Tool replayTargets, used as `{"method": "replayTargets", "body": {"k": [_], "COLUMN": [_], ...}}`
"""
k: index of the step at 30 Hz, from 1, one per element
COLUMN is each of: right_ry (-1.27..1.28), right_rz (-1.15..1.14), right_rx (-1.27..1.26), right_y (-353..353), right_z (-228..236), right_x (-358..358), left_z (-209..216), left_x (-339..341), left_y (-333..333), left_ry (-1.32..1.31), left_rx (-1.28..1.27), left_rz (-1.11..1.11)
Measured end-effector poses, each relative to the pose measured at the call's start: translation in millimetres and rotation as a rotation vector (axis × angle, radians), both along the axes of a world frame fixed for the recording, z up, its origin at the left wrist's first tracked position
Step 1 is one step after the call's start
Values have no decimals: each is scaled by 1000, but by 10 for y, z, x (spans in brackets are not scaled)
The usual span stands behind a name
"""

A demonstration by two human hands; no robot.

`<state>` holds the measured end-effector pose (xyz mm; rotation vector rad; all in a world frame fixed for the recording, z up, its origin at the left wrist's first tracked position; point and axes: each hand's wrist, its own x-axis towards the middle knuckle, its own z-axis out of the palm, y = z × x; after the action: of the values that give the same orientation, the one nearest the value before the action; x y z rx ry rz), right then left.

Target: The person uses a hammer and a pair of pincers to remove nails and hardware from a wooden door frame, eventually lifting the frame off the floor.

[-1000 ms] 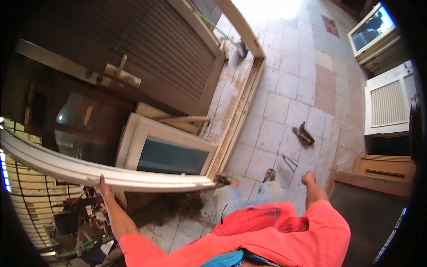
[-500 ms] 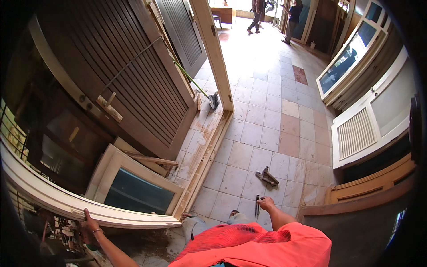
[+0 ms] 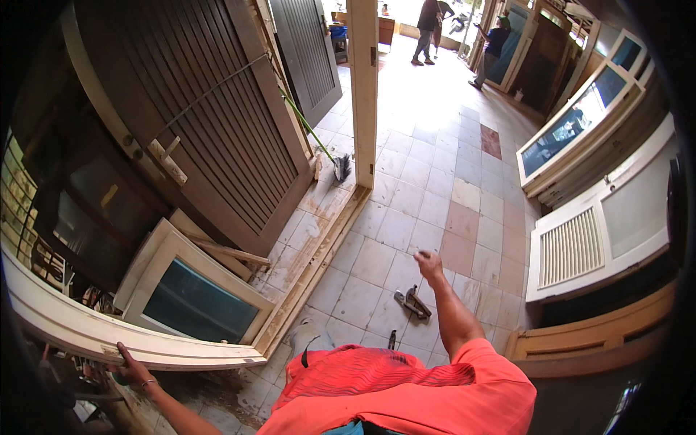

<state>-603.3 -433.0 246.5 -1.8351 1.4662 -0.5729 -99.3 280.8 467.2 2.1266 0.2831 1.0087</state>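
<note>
My left hand (image 3: 133, 367), with a band at the wrist, grips the lower edge of a long cream wooden frame (image 3: 181, 351) at the lower left. One finger lies up over its face; the rest are partly hidden below. My right hand (image 3: 429, 262) is stretched forward above the tiled floor, its fingers curled closed; what they hold, if anything, does not show. Below it on the tiles lies a metal tool with a flat body (image 3: 414, 301), like a hand plane. A slim dark tool (image 3: 392, 338) lies nearer, partly hidden by my red shirt.
A brown slatted door (image 3: 225, 123) and a small glazed panel (image 3: 199, 299) stand at left. A broom (image 3: 339, 168) leans by the upright post (image 3: 363, 94). White louvred doors (image 3: 573, 250) and window frames (image 3: 576, 119) line the right. People (image 3: 426, 32) stand far off.
My right hand has swung forward, away from beside the slim dark tool and past the plane-like tool. My left hand stays on the cream frame. The view has shifted slightly.
</note>
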Motion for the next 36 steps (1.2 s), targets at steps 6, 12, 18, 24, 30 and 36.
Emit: {"method": "replayTargets", "body": {"k": [6, 12, 18, 24, 30, 36], "right_ry": [-297, -330, -206, -234, -403, -453], "right_rz": [8, 105, 126, 86, -63, 100], "right_rx": [-72, -207, -292, -341, -681, -908], "right_y": [-1387, -2410, -3381, -4515, -5801, -6785], "right_z": [1037, 1974, 2736, 3633, 4376, 4771], "right_x": [1511, 2593, 3266, 3595, 3626, 3770], "left_z": [-216, -367, -214, 11, 128, -203], "left_x": [29, -109, -398, -615, -880, -650], "left_y": [218, 401, 75, -719, -1603, -3019], "left_ry": [271, 239, 138, 102, 83, 165], "left_rx": [-388, -557, -447, -378, -343, -391], "left_rz": [-39, -44, -25, 120, 247, 271]}}
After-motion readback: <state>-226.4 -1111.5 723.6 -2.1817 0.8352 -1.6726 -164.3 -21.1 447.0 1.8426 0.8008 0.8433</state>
